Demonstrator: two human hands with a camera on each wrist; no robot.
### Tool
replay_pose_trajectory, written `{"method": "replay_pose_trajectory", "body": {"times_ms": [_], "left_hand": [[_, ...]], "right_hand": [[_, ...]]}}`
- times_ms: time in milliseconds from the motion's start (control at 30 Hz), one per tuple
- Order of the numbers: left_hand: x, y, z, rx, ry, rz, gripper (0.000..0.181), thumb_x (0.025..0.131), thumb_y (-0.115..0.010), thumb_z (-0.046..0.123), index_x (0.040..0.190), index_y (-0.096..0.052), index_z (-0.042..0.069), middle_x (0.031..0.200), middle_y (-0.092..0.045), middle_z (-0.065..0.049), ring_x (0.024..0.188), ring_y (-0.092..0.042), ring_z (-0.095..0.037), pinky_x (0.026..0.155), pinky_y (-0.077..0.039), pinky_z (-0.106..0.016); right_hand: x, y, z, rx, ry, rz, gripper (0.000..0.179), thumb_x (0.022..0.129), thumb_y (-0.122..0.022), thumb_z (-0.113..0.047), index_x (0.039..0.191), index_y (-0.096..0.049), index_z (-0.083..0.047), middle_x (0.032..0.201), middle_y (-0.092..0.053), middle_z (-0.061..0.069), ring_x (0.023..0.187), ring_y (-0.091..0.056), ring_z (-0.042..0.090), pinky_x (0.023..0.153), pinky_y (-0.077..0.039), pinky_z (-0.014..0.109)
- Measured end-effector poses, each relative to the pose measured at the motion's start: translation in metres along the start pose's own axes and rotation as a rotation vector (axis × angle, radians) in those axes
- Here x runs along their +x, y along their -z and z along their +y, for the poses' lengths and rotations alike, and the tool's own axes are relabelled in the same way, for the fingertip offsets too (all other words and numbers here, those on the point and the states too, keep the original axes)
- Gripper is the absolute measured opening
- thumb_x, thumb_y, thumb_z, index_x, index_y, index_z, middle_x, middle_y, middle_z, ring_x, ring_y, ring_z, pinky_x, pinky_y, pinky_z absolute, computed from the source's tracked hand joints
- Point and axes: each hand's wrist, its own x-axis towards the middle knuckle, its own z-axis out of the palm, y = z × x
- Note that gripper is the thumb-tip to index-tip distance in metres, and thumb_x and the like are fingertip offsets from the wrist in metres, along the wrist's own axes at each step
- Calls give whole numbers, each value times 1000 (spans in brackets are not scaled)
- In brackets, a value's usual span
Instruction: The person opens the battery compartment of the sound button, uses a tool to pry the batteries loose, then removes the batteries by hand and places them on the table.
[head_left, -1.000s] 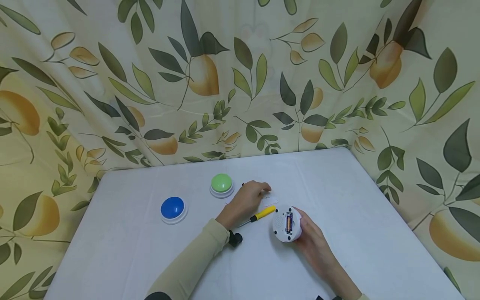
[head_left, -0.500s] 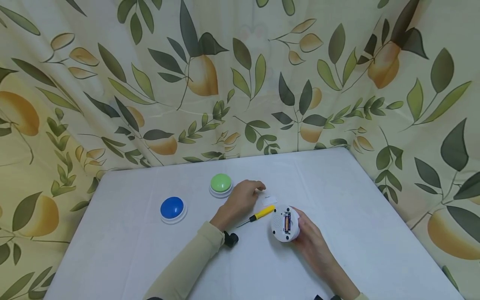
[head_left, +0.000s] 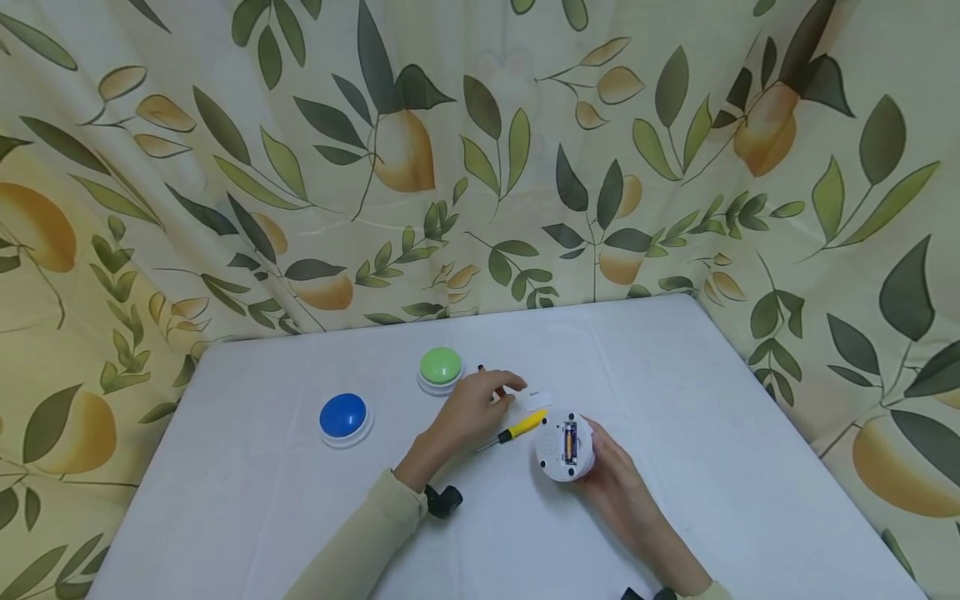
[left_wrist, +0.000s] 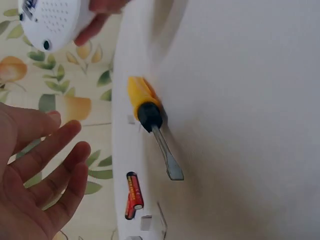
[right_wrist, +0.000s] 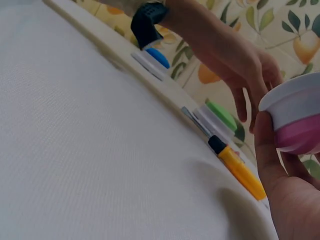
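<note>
My right hand (head_left: 618,479) grips a round push-button (head_left: 556,450) at its rim, white base turned up. Its battery compartment is uncovered, with a battery (head_left: 570,443) showing inside. The pink dome (right_wrist: 300,134) faces down in the right wrist view. My left hand (head_left: 472,407) hovers over the table with loosely bent fingers and holds nothing, as the left wrist view shows. Under and beside it lies a flat-blade screwdriver (head_left: 517,428) with a yellow handle. Two red batteries (left_wrist: 134,192) lie farther back, mostly hidden by my left hand in the head view.
A green push-button (head_left: 441,367) stands just left of my left hand, a blue one (head_left: 343,415) farther left. A small white piece (head_left: 536,400) lies behind the screwdriver handle. The white-covered table (head_left: 712,417) ends at a patterned curtain (head_left: 495,208).
My left hand has drawn back toward me and slightly left, still holding nothing. My right hand, with the push-button in its grip, has shifted a little left.
</note>
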Motion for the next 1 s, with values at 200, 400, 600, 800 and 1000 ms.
{"method": "replay_pose_trajectory", "body": {"times_ms": [200, 400, 600, 800, 1000], "left_hand": [[-24, 6, 1, -39, -61, -8, 27, 104, -65, 20, 130, -72, 22, 129, -73, 10, 112, -66, -10, 97, -57, -30], [-39, 7, -3, -17, -63, 5, 28, 103, -66, 21, 131, -70, 20, 130, -72, 8, 114, -65, -13, 98, -57, -33], [-33, -6, -1, 62, -39, -23, 30, 102, -66, 22, 132, -70, 20, 130, -72, 8, 116, -65, -14, 96, -57, -32], [-22, -22, 2, 212, -105, -24, 30, 101, -69, 24, 131, -70, 18, 129, -73, 3, 123, -65, -17, 102, -56, -35], [-18, -35, 4, 253, -95, -47, 33, 98, -73, 23, 131, -69, 16, 126, -72, -1, 114, -65, -17, 98, -57, -32]], "right_hand": [[3, -6, 1, 51, -43, 29, 67, 113, -33, -42, 165, -13, -5, 164, -25, 4, 130, -53, -5, 108, -49, 23], [4, -7, 1, 86, -35, -3, 69, 114, -30, -42, 166, -7, -3, 162, -26, 0, 131, -52, -5, 109, -48, 23], [5, -5, 0, 170, -48, -29, 71, 113, -30, -46, 167, 0, -10, 166, -15, 2, 132, -53, -3, 110, -49, 26], [4, -3, 0, 225, -61, -46, 71, 113, -28, -45, 167, 7, -14, 159, -27, -6, 131, -56, -2, 112, -48, 27], [4, -1, 0, 255, -69, -40, 73, 113, -29, -44, 167, 9, -14, 158, -25, -6, 130, -58, -1, 113, -48, 27]]}}
